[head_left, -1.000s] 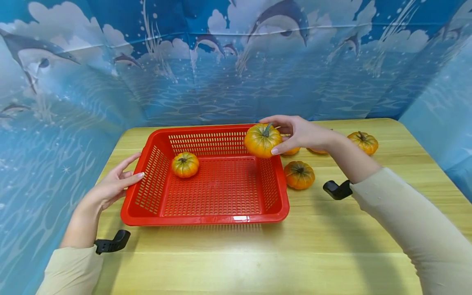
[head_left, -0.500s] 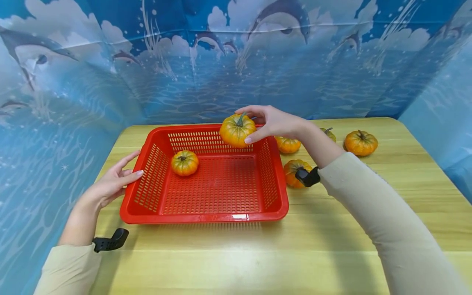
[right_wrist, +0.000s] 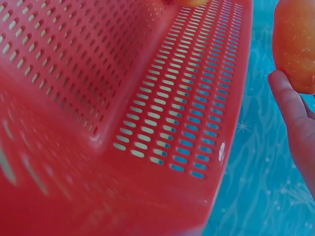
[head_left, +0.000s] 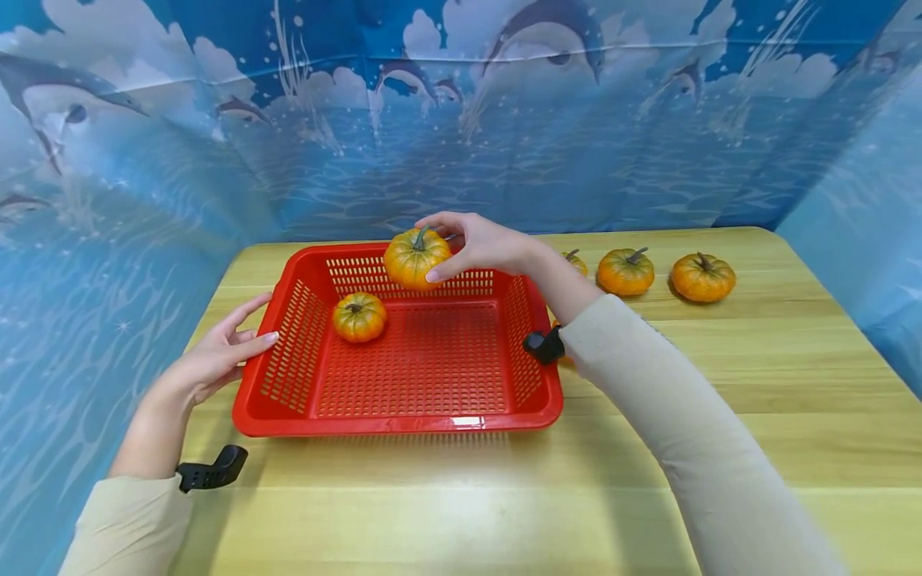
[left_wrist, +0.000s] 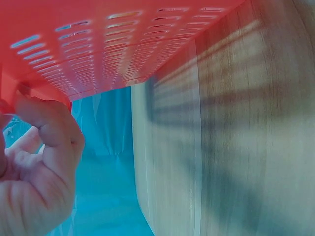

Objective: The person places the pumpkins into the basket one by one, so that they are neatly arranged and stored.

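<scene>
My right hand [head_left: 479, 244] grips a small orange-yellow pumpkin [head_left: 416, 258] with a green stem, held up over the back part of a red plastic basket [head_left: 396, 426]. In the right wrist view the held pumpkin [right_wrist: 298, 46] shows at the upper right edge, against the fingers. Inside the basket, at its left, sits another pumpkin [head_left: 359, 318]. My left hand [head_left: 216, 356] holds the basket's left rim between thumb and fingers; the left wrist view shows the curled fingers [left_wrist: 54, 128] at the rim from below.
Right of the basket, two pumpkins, one nearer [head_left: 625, 272] and one farther right [head_left: 703, 278], stand on the wooden table [head_left: 461, 504]. Another pumpkin [head_left: 575, 262] is partly hidden behind the right forearm, and one more below it is mostly covered. A blue dolphin-print curtain [head_left: 461, 160] hangs behind.
My right hand has carried the held pumpkin leftward, from the basket's right rim to above its back middle. The left hand stays on the left rim.
</scene>
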A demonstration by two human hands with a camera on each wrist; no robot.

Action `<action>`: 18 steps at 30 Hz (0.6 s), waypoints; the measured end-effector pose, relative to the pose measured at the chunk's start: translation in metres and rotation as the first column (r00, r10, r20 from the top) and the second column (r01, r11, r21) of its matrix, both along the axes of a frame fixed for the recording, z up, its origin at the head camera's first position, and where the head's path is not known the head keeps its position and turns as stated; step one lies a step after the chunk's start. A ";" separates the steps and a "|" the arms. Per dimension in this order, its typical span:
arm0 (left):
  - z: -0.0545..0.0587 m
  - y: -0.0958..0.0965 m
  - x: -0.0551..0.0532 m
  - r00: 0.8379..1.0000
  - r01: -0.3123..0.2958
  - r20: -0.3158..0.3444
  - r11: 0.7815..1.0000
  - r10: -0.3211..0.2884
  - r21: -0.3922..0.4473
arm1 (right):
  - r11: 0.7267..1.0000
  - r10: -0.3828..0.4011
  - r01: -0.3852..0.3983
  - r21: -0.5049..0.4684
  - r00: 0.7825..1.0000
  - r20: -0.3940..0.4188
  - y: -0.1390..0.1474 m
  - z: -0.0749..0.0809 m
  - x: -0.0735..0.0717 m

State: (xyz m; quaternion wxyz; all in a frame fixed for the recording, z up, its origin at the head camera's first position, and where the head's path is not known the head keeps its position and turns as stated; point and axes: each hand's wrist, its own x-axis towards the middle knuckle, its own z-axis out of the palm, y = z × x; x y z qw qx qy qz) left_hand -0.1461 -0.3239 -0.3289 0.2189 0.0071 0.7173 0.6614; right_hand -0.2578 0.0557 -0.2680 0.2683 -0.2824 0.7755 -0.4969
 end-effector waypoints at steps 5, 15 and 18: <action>0.001 0.001 0.001 1.000 -0.008 -0.004 1.000 0.008 -0.014 | 1.000 0.012 -0.012 -0.026 1.000 0.021 -0.008 -0.007 0.000; 0.000 0.000 0.001 1.000 -0.002 -0.004 1.000 0.002 -0.006 | 0.999 -0.038 0.037 0.007 0.996 0.076 -0.020 -0.034 0.002; 0.000 0.000 0.001 1.000 -0.005 -0.004 1.000 0.005 -0.011 | 0.999 -0.050 0.048 0.016 0.995 0.086 -0.023 -0.042 0.003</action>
